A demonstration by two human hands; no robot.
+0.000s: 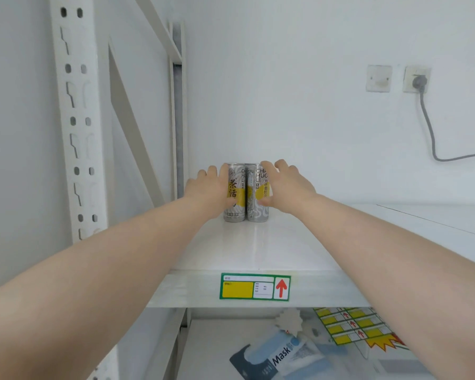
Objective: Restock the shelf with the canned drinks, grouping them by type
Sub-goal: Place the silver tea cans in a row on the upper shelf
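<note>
Two silver/yellow tea cans on the white shelf [258,242], upright, side by side & touching, toward the back at ~12 o'clock from the price label [254,286]. L hand [206,187] cups the left can [235,193], fingers spread around its left side; R hand [285,185] on the right can [257,193], fingers splayed over the top, thumb on the front. Looks like squaring-up of a same-type pair. Tip: press low on the bodies, not the rims, so they don't tip; slide both together, labels front. Mask pack [277,355] on the lower shelf, 6 o'clock, irrelevant.
</note>
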